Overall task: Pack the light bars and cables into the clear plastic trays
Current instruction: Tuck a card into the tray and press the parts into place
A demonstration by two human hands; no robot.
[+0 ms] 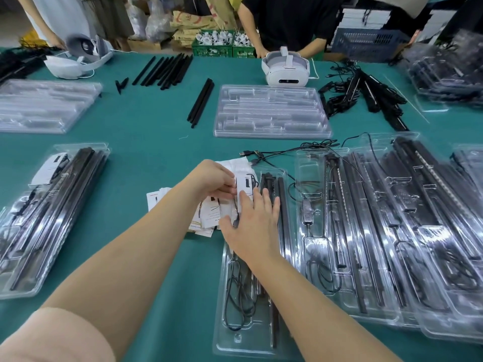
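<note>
Clear tray point(230, 333) under your flat, straight-fingered right hand point(251, 226); just beyond its fingers, your left hand point(217, 182) pinches a leaflet point(244, 185) above the light bars point(283, 205).

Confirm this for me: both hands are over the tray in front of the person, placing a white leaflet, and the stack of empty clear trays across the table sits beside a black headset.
One detail is wrong: the headset beside the stack of empty clear trays is white, not black, as the head view shows. The rest holds: the left hand and right hand are over the near tray, placing a white leaflet.
</note>
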